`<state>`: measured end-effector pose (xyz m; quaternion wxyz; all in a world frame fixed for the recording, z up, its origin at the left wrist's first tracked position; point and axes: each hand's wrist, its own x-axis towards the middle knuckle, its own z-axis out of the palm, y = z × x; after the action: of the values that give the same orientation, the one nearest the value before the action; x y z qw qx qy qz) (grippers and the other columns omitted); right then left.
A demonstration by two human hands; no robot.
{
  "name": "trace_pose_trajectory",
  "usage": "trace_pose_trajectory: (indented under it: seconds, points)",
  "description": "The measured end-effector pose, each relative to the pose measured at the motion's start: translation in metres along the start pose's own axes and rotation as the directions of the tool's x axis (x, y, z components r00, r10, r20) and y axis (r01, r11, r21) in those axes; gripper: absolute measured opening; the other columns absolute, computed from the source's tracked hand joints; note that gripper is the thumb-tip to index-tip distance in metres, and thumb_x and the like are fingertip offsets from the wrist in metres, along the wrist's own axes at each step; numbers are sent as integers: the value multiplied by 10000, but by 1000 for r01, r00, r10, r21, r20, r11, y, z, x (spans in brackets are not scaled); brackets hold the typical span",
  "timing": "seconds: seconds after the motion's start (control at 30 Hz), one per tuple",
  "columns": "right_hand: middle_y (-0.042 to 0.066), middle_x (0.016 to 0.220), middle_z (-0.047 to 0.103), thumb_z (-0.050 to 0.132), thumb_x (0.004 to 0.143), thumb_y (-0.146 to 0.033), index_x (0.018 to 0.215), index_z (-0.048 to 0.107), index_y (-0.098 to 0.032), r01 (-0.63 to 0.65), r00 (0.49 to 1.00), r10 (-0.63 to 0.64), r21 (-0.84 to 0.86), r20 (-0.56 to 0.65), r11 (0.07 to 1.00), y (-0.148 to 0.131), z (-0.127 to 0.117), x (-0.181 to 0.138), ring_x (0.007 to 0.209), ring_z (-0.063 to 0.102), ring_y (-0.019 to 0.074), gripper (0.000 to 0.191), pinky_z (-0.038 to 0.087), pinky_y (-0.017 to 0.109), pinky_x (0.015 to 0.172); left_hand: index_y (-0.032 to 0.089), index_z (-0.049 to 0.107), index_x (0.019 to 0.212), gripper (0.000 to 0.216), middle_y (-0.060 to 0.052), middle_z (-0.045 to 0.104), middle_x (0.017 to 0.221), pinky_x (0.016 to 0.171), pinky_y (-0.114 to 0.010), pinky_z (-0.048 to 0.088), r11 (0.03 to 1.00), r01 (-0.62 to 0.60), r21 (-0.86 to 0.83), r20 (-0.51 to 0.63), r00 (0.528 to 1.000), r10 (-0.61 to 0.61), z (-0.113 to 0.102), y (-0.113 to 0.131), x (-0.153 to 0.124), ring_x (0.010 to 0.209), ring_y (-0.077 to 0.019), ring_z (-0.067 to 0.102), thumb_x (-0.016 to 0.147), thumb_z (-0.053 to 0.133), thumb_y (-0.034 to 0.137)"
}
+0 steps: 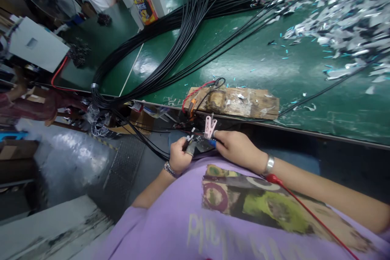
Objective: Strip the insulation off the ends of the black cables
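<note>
My left hand (179,156) is closed around the end of a black cable (185,144), just in front of the bench edge. Small white pieces show at that end, and a grey covering (191,148) wraps the thumb. My right hand (234,148) is close by on the right, its thumb and fingers pinched together. A small blue piece (212,143) sticks out at its fingertips; the rest of it is hidden. Right beside those fingertips stands a pink clothespin (209,126); whether the hand touches it I cannot tell.
Bundled black cables (170,59) curve over the green bench (243,59) and hang off its edge. A wooden board (237,101) with a brown lump (216,100) lies at the edge. White scraps (350,16) cover the right side. A red cord (307,211) runs past my right arm.
</note>
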<state>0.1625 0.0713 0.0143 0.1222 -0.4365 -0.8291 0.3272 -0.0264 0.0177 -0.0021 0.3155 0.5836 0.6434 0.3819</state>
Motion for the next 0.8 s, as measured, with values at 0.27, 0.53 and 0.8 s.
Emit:
trace_pose_trajectory:
  seconds: [0.27, 0.53, 0.8]
  points:
    - [-2, 664, 638, 676, 665, -346, 823, 632, -137, -276, 959, 192, 830, 207, 485, 5, 14, 12, 622, 566, 132, 266, 471, 257, 606, 168, 545, 544, 232, 34, 459, 474, 475, -207, 299, 997, -61, -41, 138, 988, 66, 2, 3, 0, 458, -75, 360, 685, 652, 318]
    - [-74, 457, 476, 626, 532, -153, 603, 526, -167, -506, 862, 149, 837, 484, 208, 1, 20, 18, 375, 328, 40, 123, 273, 179, 366, 150, 568, 606, 330, 39, 484, 465, 433, -192, 314, 942, 168, -292, 285, 955, -82, 2, 6, -1, 426, -60, 377, 661, 700, 448]
    - [11, 790, 686, 565, 696, -213, 889, 638, -158, -207, 978, 136, 765, 156, 609, 7, 23, 16, 781, 611, 184, 214, 496, 308, 750, 161, 505, 644, 450, 83, 398, 355, 320, -173, 157, 698, 376, -609, 226, 926, -302, 8, -4, 8, 293, -28, 262, 594, 721, 552]
